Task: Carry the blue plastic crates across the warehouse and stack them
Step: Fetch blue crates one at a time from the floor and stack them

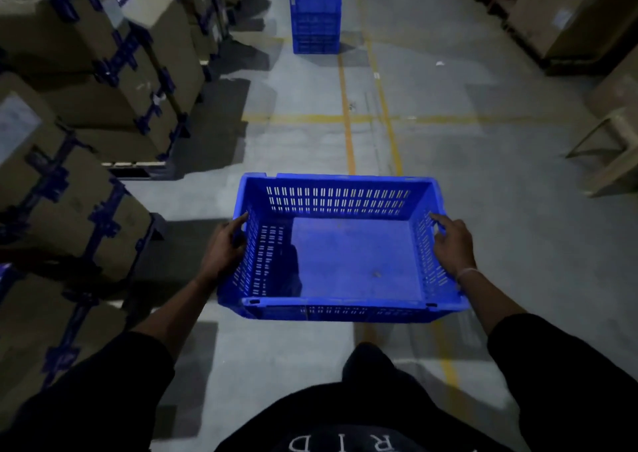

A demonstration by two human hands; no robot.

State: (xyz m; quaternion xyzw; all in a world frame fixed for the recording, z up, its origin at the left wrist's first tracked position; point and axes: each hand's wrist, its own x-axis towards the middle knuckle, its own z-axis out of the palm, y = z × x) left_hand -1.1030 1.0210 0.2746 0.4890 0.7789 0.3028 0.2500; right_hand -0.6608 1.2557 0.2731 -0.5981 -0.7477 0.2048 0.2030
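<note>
An empty blue plastic crate (pixel 355 255) with slotted walls hangs level above the floor in front of my body. My left hand (pixel 222 248) grips its left wall from outside, fingers curled over the rim. My right hand (pixel 452 244) holds the right wall, fingers hooked through the slots at the rim. Far ahead on the floor stands a stack of blue crates (pixel 315 15), upright and several crates tall.
Pallets of strapped cardboard boxes (pixel 114 72) line the left side. More cartons (pixel 566 13) stand at the back right, and a pale plastic stool (pixel 611 137) is at the right. Yellow floor lines (pixel 347 117) mark the grey concrete aisle between me and the stack.
</note>
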